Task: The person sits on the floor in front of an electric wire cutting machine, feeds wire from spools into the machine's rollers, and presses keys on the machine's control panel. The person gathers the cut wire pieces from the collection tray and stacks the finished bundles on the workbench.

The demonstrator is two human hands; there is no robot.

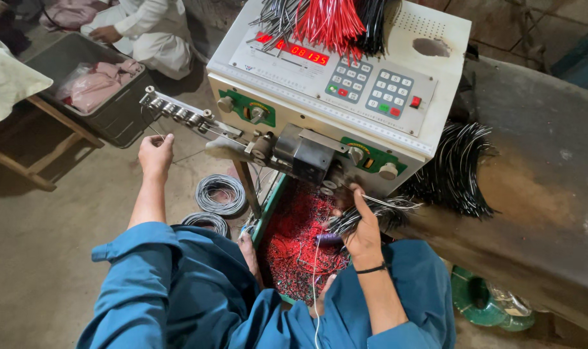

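My right hand [362, 229] is closed around a bundle of short cut black wires [365, 216], just below the outlet of the white wire-cutting machine [346, 90], with the bundle lying across my palm and its stripped ends fanning out to the right. These pieces look light and springy; loose, they would slide past one another, so I judge the best hold is around the middle of the bundle, fingers wrapped fully, not at the bare tips where they splay. My left hand [156, 155] is curled into a loose fist by the roller guide [178, 111] on the machine's left side, pinching what seems to be the thin feed wire; the strand is too fine to make out clearly. That wire would be slippery and easily kinked, so a light pinch suits it. Under the outlet a tray [271, 210] is full of red and black insulation scraps. A bigger heap of cut black wires [452, 171] rests on the bench to the right, and grey wire coils [220, 194] lie on the floor.
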